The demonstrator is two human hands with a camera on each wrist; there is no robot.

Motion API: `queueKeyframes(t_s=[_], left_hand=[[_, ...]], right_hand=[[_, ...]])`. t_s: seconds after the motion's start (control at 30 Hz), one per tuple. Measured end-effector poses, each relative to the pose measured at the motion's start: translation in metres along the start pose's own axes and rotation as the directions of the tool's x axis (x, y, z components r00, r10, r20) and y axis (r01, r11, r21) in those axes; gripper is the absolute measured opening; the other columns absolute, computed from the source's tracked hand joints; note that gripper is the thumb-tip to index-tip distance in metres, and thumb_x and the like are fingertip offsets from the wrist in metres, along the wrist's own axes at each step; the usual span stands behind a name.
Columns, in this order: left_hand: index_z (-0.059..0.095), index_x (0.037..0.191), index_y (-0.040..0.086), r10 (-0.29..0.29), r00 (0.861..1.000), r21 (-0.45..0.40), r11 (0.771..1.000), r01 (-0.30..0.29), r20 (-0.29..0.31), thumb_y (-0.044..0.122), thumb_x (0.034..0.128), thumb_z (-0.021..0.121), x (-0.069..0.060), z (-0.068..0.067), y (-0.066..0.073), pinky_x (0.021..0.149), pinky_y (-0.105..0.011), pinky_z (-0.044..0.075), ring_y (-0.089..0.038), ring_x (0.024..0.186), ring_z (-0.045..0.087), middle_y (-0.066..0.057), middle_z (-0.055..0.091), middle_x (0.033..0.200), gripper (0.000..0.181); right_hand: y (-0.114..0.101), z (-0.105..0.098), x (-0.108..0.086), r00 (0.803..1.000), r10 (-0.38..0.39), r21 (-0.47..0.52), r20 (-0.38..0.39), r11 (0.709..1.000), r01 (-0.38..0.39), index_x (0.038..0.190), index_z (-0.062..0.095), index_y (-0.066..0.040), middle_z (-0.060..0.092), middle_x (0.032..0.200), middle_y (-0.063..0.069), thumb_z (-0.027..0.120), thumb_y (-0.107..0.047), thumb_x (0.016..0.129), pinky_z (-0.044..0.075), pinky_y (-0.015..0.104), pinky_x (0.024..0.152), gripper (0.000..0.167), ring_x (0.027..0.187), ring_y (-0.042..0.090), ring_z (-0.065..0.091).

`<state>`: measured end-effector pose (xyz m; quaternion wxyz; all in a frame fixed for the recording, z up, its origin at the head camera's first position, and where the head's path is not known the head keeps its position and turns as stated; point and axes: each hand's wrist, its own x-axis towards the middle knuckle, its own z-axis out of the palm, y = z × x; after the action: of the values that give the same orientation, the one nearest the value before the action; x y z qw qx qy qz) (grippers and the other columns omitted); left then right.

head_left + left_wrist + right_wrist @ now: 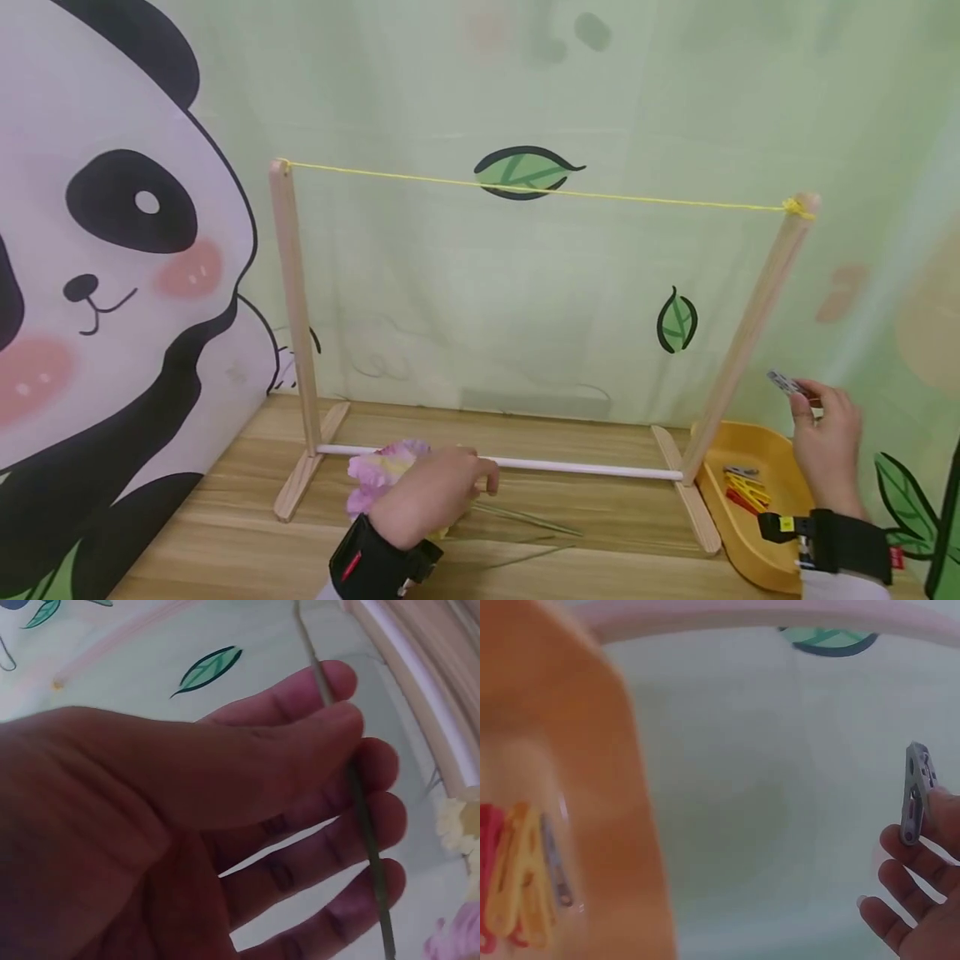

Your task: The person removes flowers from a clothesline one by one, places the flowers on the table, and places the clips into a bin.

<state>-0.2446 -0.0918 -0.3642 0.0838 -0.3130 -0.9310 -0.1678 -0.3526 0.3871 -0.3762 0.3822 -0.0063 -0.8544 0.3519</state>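
Over the table, my left hand (433, 498) pinches a thin green flower stem (365, 817) between thumb and fingers, as the left wrist view shows. Pink-purple artificial flowers (375, 477) lie beside and partly behind that hand, and more stems (528, 518) stretch out to its right. My right hand (828, 442) is raised above the yellow tray (761, 546), holding a grey clothespin (916, 793) by one end between thumb and index finger. Its other fingers are loosely bent. Several red, yellow and grey clothespins (744, 489) lie inside the tray.
A wooden frame with a left post (296, 308) and a right post (753, 333) stands on the wooden table (217, 521). Yellow string (637, 197) runs between the post tops, and a white rod (585, 467) joins the bases. Behind is a printed backdrop (465, 333).
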Motion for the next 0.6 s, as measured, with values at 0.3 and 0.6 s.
queueKeyframes(t_s=[0.3,0.6], left_hand=[[0.074,0.086,0.019,-0.107,0.990,0.071,0.992,0.100,0.093,-0.010,0.0778,0.072,0.004,0.022,-0.002,0.057,-0.029,0.048,-0.010,0.071,0.057,0.000,0.071,0.084,0.030],[0.074,0.088,0.015,-0.119,0.984,0.049,0.992,0.113,0.130,-0.014,0.0784,0.070,0.004,0.027,-0.001,0.058,-0.028,0.049,-0.012,0.068,0.056,-0.004,0.072,0.086,0.030]], right_hand=[[0.023,0.009,-0.005,0.952,-0.016,-0.146,0.306,0.987,0.063,0.122,0.056,0.019,0.052,0.110,0.035,0.053,-0.004,0.109,0.043,0.043,0.073,0.027,0.095,0.046,0.049],[0.037,0.008,0.001,0.770,0.129,-0.249,0.625,0.968,0.040,0.113,0.059,0.022,0.059,0.098,0.032,0.061,-0.007,0.104,0.051,0.046,0.072,0.031,0.085,0.036,0.055]])
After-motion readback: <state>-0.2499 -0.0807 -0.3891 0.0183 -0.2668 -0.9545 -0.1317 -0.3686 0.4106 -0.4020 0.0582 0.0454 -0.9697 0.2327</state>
